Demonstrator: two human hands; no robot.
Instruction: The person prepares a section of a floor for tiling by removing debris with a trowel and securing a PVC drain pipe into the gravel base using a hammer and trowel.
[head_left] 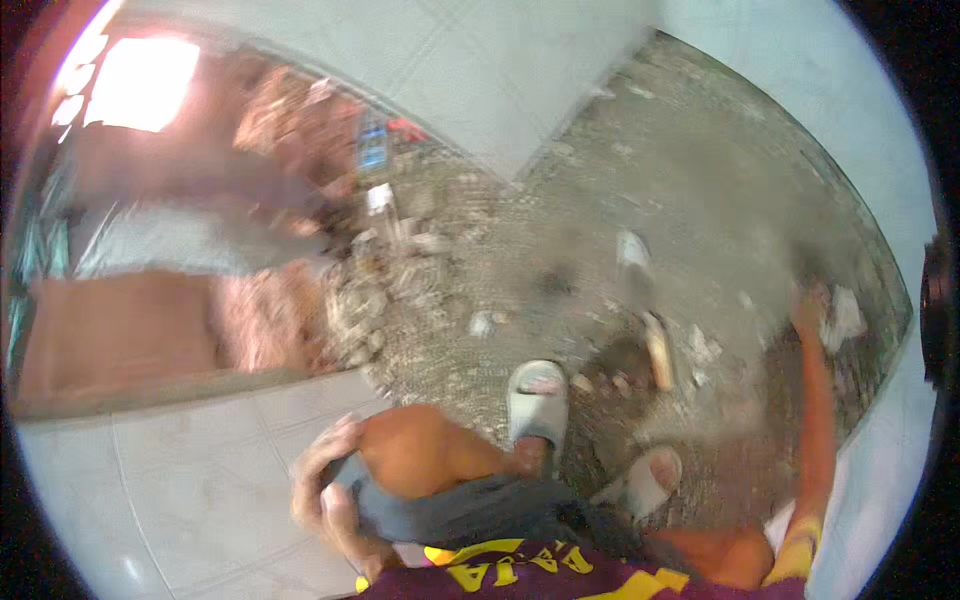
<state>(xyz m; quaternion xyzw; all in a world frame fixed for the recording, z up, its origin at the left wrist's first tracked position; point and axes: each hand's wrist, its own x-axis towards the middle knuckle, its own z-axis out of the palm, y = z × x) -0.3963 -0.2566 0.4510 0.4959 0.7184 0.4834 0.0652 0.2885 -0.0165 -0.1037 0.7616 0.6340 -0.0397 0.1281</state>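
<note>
My left hand [332, 478] rests against my bent left knee, by the hem of the dark grey shorts [440, 515]. Its fingers are apart and curve over the side of the knee, holding no separate object. On the far right, my right arm stretches down to the rough floor, where my right hand [814, 305] is smeared by motion. Beside that hand lies a crumpled white scrap [845, 318]; whether the fingers touch it cannot be made out. A pale, narrow, stick-like piece [659, 350] lies on the floor between my feet and the right hand.
White slippers [538, 405] are on my feet. Broken rubble [360, 305] and a blue item [372, 140] lie to the left, near reddish brick-like heaps [275, 315]. Pale tiled surfaces [190, 470] border the gritty floor [690, 170]. A bright opening [145, 85] glares upper left.
</note>
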